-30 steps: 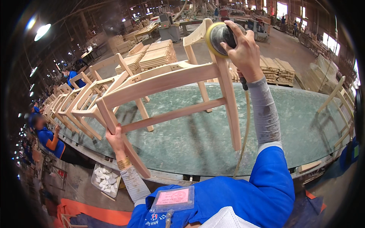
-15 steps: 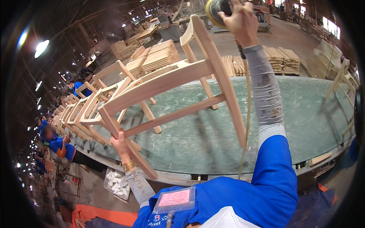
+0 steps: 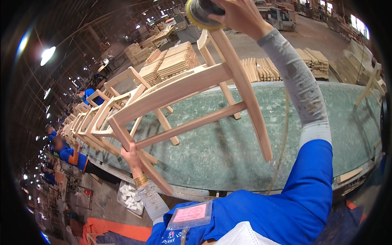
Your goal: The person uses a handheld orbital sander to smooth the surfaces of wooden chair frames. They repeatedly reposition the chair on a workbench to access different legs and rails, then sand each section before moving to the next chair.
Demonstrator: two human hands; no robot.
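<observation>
Head view on my feed shows the wooden chair (image 3: 175,94) at the centre of the dial, over the green table (image 3: 204,167). At eight o'clock I see the left hand (image 3: 131,159), its fingers wrapped around a chair leg (image 3: 157,179). At one o'clock, partly cut by the upper edge, the right hand (image 3: 241,16) has its fingers clamped on a yellow-rimmed sander (image 3: 201,13). At twelve, that sander overlaps the top of the chair's post (image 3: 224,48); I cannot tell whether it touches the wood. Around nine o'clock I see similar chairs (image 3: 103,133), and toward half past eleven, stacked boards (image 3: 174,61).
</observation>
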